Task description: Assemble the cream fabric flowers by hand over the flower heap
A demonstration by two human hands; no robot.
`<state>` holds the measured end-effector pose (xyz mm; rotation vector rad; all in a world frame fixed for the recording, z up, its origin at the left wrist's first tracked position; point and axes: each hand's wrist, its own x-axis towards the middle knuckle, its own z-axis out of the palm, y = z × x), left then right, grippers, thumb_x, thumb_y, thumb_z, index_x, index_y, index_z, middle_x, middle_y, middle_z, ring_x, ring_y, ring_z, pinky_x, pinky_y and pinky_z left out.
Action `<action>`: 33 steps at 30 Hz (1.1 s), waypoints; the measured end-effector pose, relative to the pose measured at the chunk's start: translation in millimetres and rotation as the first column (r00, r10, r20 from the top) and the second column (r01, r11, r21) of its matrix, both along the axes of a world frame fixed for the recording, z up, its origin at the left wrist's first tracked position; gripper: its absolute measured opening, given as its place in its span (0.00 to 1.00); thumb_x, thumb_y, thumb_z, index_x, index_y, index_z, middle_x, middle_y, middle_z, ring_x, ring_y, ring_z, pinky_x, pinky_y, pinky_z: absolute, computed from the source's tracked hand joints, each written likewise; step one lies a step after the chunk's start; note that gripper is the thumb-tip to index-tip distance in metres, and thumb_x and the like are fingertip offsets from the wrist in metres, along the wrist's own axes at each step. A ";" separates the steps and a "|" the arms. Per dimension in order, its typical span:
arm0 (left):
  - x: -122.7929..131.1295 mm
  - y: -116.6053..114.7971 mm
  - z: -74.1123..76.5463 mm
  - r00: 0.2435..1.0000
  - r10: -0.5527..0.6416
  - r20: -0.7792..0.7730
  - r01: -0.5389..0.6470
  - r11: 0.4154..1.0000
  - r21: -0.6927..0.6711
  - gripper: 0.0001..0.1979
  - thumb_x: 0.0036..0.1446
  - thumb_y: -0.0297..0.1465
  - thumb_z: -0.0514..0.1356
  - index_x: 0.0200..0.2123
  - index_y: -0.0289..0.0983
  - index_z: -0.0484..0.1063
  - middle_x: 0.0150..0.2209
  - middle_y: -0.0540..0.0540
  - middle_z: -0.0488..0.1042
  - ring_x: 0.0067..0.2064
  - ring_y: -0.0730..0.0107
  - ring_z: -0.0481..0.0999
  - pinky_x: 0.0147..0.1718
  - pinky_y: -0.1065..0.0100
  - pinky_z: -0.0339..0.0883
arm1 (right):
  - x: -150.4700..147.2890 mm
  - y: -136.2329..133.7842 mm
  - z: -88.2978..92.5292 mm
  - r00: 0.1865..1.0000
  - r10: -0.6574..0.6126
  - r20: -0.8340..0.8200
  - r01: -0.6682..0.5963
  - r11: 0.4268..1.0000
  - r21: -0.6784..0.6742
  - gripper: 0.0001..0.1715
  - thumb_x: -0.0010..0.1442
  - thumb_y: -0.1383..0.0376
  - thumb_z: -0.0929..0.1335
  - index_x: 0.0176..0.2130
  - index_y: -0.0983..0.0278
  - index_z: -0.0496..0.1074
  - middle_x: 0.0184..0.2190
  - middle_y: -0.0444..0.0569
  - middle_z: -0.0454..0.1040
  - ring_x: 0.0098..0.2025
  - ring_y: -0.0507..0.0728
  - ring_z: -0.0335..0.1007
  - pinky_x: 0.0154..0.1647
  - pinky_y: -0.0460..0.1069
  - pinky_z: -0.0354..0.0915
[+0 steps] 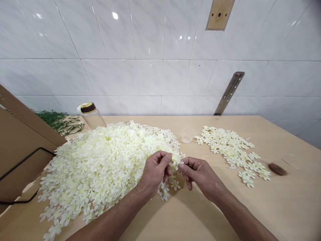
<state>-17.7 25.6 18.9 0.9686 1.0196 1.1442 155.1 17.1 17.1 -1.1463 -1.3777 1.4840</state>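
A large heap of pale cream artificial flowers (100, 164) covers the left and middle of the wooden table. At its right edge my left hand (157, 170) pinches a small cream flower (176, 162) between thumb and forefinger. Close beside it, my right hand (199, 174) has thumb and forefinger closed on the right edge of the same flower. The two hands nearly meet, with the fingertips a short way apart. Below them a few loose flowers (164, 192) lie on the table. A smaller spread of flowers (228, 147) lies flat to the right.
A clear bottle (94, 118) with a brown and yellow lid stands behind the heap, near green stems (59, 122). A cardboard box (22, 147) is at the left. A small clear cup (188, 135) and a brown oval object (277, 169) are on the table (288, 201).
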 end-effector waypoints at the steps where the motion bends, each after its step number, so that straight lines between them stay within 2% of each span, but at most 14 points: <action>1: -0.5 0.6 0.4 1.000 0.014 0.006 -0.014 1.000 0.000 0.17 0.55 0.44 0.65 0.31 0.36 0.69 0.16 0.55 0.67 0.15 0.80 0.58 0.13 0.77 0.53 | 0.0 0.1 0.1 1.000 -0.007 -0.002 0.007 1.000 -0.004 0.22 0.60 0.50 0.71 0.29 0.65 0.69 0.19 0.39 0.63 0.18 0.48 0.61 0.19 0.45 0.61; 9: -2.0 3.2 -0.8 0.992 0.112 0.049 -0.114 0.993 0.031 0.17 0.55 0.44 0.65 0.31 0.36 0.69 0.16 0.55 0.67 0.16 0.79 0.61 0.13 0.77 0.54 | 0.6 0.9 -0.7 0.998 -0.043 -0.051 0.041 0.998 -0.039 0.25 0.60 0.46 0.69 0.29 0.66 0.73 0.22 0.43 0.66 0.20 0.49 0.59 0.19 0.45 0.63; 14: -2.7 3.7 4.2 0.989 0.141 0.048 -0.143 0.989 0.026 0.18 0.53 0.45 0.66 0.31 0.36 0.69 0.16 0.55 0.67 0.16 0.80 0.60 0.13 0.77 0.53 | 1.3 1.4 0.8 0.993 -0.065 -0.099 0.059 0.997 -0.056 0.25 0.57 0.46 0.71 0.27 0.65 0.71 0.21 0.42 0.63 0.21 0.49 0.57 0.18 0.44 0.61; 17: -3.2 4.1 7.4 0.987 0.158 0.041 -0.160 0.987 0.033 0.18 0.52 0.45 0.66 0.30 0.36 0.69 0.15 0.55 0.66 0.15 0.80 0.59 0.12 0.78 0.52 | 1.5 2.3 -1.4 0.995 -0.069 -0.078 0.066 0.997 -0.032 0.22 0.57 0.47 0.72 0.31 0.64 0.72 0.23 0.42 0.67 0.20 0.48 0.56 0.17 0.45 0.62; 20: -3.7 3.6 7.1 0.988 0.154 0.028 -0.156 0.987 0.051 0.18 0.51 0.46 0.67 0.30 0.36 0.69 0.15 0.55 0.66 0.15 0.80 0.59 0.12 0.77 0.52 | 0.8 2.2 -5.7 0.997 -0.081 0.017 0.081 0.997 0.004 0.21 0.59 0.47 0.70 0.37 0.63 0.74 0.28 0.45 0.72 0.18 0.48 0.56 0.16 0.46 0.61; 22: -3.9 2.6 5.4 0.992 0.127 0.001 -0.127 0.990 0.067 0.18 0.52 0.46 0.66 0.31 0.36 0.70 0.15 0.55 0.66 0.15 0.80 0.59 0.12 0.77 0.53 | -0.1 1.4 -7.5 0.984 -0.100 0.147 0.089 0.993 0.078 0.22 0.61 0.47 0.68 0.40 0.63 0.76 0.28 0.45 0.73 0.18 0.49 0.58 0.17 0.46 0.61; 24: -3.9 1.1 3.5 0.995 0.091 -0.050 -0.086 0.992 0.088 0.18 0.53 0.46 0.65 0.32 0.36 0.72 0.16 0.55 0.66 0.15 0.80 0.59 0.13 0.76 0.54 | -1.0 0.4 -6.9 0.943 -0.173 0.283 0.105 0.965 0.240 0.21 0.62 0.48 0.67 0.40 0.62 0.78 0.29 0.47 0.74 0.24 0.53 0.64 0.24 0.48 0.63; 26: -3.2 -0.8 2.3 0.992 0.062 -0.114 -0.049 0.992 0.113 0.17 0.55 0.45 0.64 0.33 0.35 0.73 0.16 0.54 0.66 0.14 0.80 0.59 0.13 0.76 0.55 | -1.6 -0.6 -4.4 0.909 -0.258 0.329 0.123 0.917 0.380 0.19 0.62 0.50 0.68 0.41 0.61 0.79 0.32 0.49 0.75 0.31 0.55 0.68 0.31 0.49 0.65; 27: -2.6 -1.9 2.1 0.988 0.054 -0.145 -0.035 0.991 0.126 0.17 0.55 0.45 0.64 0.32 0.35 0.74 0.16 0.54 0.66 0.14 0.80 0.59 0.14 0.76 0.55 | -1.7 -1.1 -2.8 0.914 -0.263 0.310 0.132 0.913 0.385 0.19 0.63 0.50 0.68 0.42 0.60 0.79 0.32 0.49 0.74 0.31 0.55 0.68 0.31 0.49 0.65; 31: 0.7 -6.1 2.2 0.974 0.043 -0.224 -0.007 0.987 0.162 0.16 0.57 0.44 0.62 0.32 0.36 0.74 0.15 0.55 0.65 0.14 0.81 0.58 0.15 0.76 0.56 | -1.9 -2.5 1.3 0.992 -0.074 0.100 0.063 0.992 0.108 0.24 0.64 0.48 0.65 0.50 0.61 0.75 0.21 0.40 0.62 0.18 0.49 0.55 0.18 0.46 0.57; 33: 2.1 -7.6 1.2 0.970 0.045 -0.240 -0.004 0.986 0.168 0.15 0.58 0.44 0.62 0.32 0.36 0.73 0.15 0.55 0.65 0.14 0.81 0.58 0.15 0.76 0.56 | -2.0 -2.6 0.2 0.998 -0.030 0.050 0.028 0.998 0.048 0.25 0.63 0.47 0.67 0.47 0.62 0.75 0.19 0.38 0.58 0.17 0.48 0.51 0.16 0.45 0.55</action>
